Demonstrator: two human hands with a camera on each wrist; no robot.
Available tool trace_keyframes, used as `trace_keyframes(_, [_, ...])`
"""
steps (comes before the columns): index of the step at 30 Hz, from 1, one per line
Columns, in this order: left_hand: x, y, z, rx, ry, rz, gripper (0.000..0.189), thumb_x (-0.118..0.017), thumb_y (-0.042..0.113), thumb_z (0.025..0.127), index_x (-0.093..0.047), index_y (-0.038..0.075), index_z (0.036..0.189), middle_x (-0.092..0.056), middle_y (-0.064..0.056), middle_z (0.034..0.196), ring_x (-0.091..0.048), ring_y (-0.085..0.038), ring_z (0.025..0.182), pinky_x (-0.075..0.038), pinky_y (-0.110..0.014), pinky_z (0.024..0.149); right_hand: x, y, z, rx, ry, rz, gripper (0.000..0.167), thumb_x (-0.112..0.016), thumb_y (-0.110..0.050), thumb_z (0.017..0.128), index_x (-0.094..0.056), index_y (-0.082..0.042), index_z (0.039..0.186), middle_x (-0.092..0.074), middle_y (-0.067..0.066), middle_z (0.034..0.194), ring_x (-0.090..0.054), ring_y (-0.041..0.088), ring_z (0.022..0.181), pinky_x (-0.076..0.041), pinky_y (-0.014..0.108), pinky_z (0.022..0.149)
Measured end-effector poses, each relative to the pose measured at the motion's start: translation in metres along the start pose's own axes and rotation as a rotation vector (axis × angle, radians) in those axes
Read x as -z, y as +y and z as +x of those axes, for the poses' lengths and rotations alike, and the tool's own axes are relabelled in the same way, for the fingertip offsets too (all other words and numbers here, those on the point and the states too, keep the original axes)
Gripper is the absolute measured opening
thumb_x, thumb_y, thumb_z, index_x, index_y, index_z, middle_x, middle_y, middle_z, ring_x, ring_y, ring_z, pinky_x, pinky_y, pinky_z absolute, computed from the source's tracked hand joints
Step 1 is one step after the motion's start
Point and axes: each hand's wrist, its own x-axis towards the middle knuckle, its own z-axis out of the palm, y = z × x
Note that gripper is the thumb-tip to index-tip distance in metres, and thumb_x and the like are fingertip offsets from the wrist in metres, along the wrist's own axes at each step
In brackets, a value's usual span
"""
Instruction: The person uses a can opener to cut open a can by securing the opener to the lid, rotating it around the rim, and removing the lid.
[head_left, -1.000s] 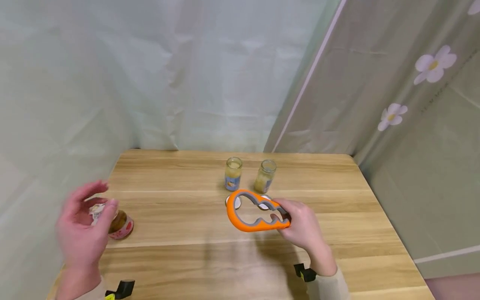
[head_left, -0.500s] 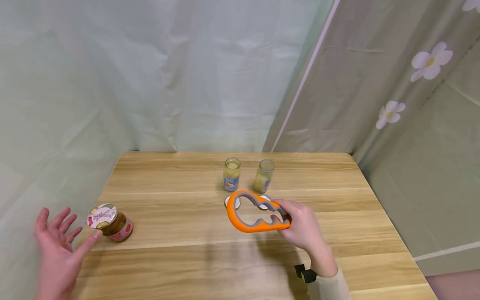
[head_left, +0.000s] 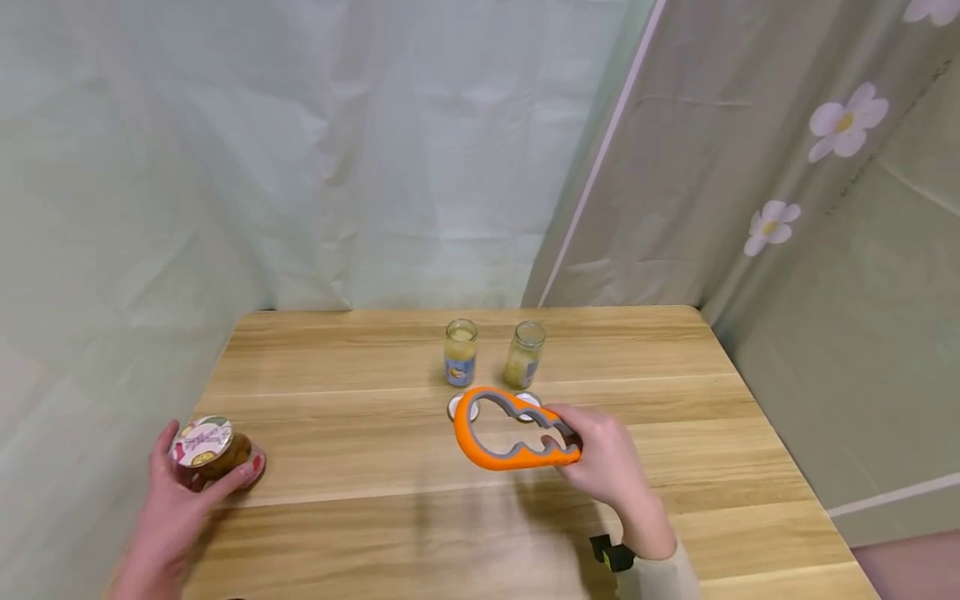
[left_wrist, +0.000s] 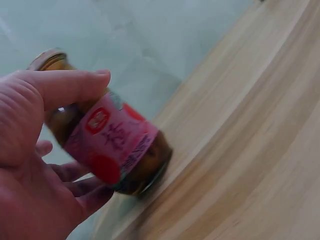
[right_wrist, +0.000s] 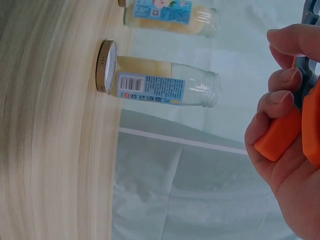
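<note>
At the table's left side my left hand point(head_left: 171, 504) holds a jar point(left_wrist: 117, 140) with a pink label and a patterned lid point(head_left: 201, 442). Its thumb lies across the front of the jar, the fingers behind; dark amber contents show through the glass. My right hand point(head_left: 606, 450) grips an orange-and-grey jar opener point(head_left: 483, 460) by its handle end, raised over the middle of the table. Beyond the opener stand two lidless glass jars with blue labels, a left one point(head_left: 460, 357) and a right one point(head_left: 522, 360), both with pale contents.
Two lids, one point(head_left: 454, 408) partly behind the opener and another point(right_wrist: 106, 66), are in front of the open jars. The wooden table point(head_left: 337, 450) is backed by a pale curtain point(head_left: 420, 167), with a flowered curtain panel point(head_left: 772, 225) at the right.
My left hand first drew back leftward from the pink-labelled jar, fingers spread, then came in around it. My right hand with the jar opener stays about where it was.
</note>
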Motion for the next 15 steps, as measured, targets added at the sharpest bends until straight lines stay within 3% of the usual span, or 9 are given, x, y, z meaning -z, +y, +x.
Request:
trace_keyframes(4, [-0.011, -0.001, 0.004, -0.001, 0.073, 0.065, 0.118, -0.085, 0.001, 0.09, -0.007, 0.033, 0.171, -0.043, 0.018, 0.138, -0.04, -0.004, 0.135, -0.029, -0.005, 0.104, 0.0, 0.0, 0.001, 0.009, -0.004, -0.002, 0.039, -0.085, -0.009, 0.08, -0.076, -0.02, 0.116, -0.057, -0.011, 0.074, -0.047, 0.004, 0.065, -0.044, 0.026, 0.059])
trace_keyframes(8, [-0.018, -0.001, 0.006, 0.024, 0.137, 0.216, 0.087, -0.09, 0.009, 0.087, -0.038, 0.034, 0.151, -0.051, 0.018, 0.126, -0.047, 0.0, 0.118, -0.033, -0.006, 0.094, 0.0, -0.001, 0.001, 0.001, -0.005, -0.002, 0.039, -0.086, -0.01, 0.08, -0.076, -0.02, 0.116, -0.06, -0.01, 0.075, -0.049, 0.004, 0.065, -0.046, 0.026, 0.059])
trace_keyframes(11, [-0.021, -0.001, 0.007, 0.066, 0.172, 0.278, 0.072, -0.092, 0.015, 0.087, -0.044, 0.037, 0.136, -0.052, 0.018, 0.121, -0.048, 0.002, 0.111, -0.035, -0.006, 0.09, 0.0, -0.001, 0.0, 0.003, -0.006, -0.001, 0.038, -0.086, -0.01, 0.08, -0.076, -0.02, 0.116, -0.061, -0.009, 0.076, -0.049, 0.004, 0.065, -0.046, 0.026, 0.06])
trace_keyframes(15, [-0.023, -0.001, 0.008, 0.092, 0.215, 0.279, 0.07, -0.093, 0.017, 0.085, -0.047, 0.036, 0.135, -0.053, 0.018, 0.12, -0.048, 0.0, 0.11, -0.034, -0.006, 0.09, -0.001, -0.002, 0.0, 0.013, 0.002, 0.007, 0.038, -0.086, -0.009, 0.079, -0.076, -0.019, 0.115, -0.061, -0.008, 0.075, -0.049, 0.004, 0.065, -0.046, 0.026, 0.06])
